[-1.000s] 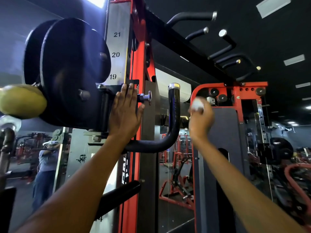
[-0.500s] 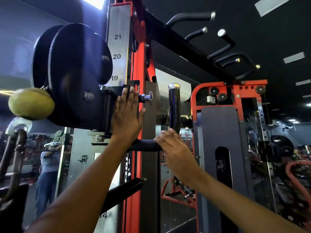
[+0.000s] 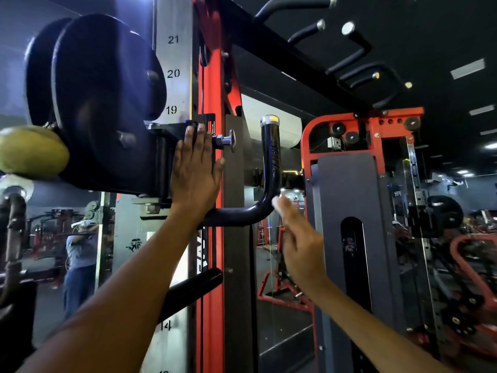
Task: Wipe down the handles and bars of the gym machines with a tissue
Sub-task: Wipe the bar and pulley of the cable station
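Observation:
A black J-shaped handle (image 3: pixel 270 162) with a chrome end cap rises from the sliding carriage on the red upright. My left hand (image 3: pixel 195 173) lies flat with straight fingers against the black carriage bracket (image 3: pixel 164 157), beside the chrome pull pin (image 3: pixel 228 140). My right hand (image 3: pixel 301 238) is just right of and below the handle's bend. It holds a white tissue (image 3: pixel 278 203) at its fingertips, and the tissue touches the outside of the bend. The hand is blurred.
Two black weight plates (image 3: pixel 102 95) hang left of the numbered steel scale (image 3: pixel 173 74). A yellow-green ball end (image 3: pixel 31 153) juts in at far left. Pull-up grips (image 3: pixel 347 57) run overhead. A grey shrouded weight stack (image 3: pixel 349 238) stands right. A short black peg (image 3: pixel 193 290) sticks out below.
My right hand went from beside the handle's top down onto its horizontal part, then slid right to the bend with the tissue. My left hand stayed flat on the carriage.

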`<action>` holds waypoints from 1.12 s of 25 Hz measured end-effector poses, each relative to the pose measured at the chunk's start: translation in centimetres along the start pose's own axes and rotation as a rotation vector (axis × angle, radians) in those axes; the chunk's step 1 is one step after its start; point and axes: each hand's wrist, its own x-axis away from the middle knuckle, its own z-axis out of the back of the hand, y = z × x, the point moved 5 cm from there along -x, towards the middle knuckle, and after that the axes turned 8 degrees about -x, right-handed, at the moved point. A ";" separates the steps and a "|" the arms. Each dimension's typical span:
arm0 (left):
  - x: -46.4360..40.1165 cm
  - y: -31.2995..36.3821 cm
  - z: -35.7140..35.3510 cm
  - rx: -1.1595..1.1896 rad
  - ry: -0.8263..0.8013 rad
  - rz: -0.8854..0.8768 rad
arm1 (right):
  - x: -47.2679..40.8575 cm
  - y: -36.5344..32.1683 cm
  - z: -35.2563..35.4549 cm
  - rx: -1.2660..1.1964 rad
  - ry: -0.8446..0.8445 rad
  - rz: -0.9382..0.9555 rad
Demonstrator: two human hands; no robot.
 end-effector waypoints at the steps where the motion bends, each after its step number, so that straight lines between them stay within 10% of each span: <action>1: 0.1 -0.1 0.0 -0.003 0.005 0.008 | -2.3 0.1 0.7 -0.039 0.126 -0.095; 12: 0.6 0.0 0.9 0.035 -0.101 -0.022 | -0.2 -2.6 -3.1 -0.014 0.090 -0.182; 20: 1.8 -1.5 9.8 -0.261 0.190 -0.041 | -10.3 -2.3 -1.8 0.868 -0.466 0.506; 28: 2.6 -2.7 7.2 -0.789 -0.007 -0.068 | -4.3 -6.3 -6.3 0.485 -0.549 0.073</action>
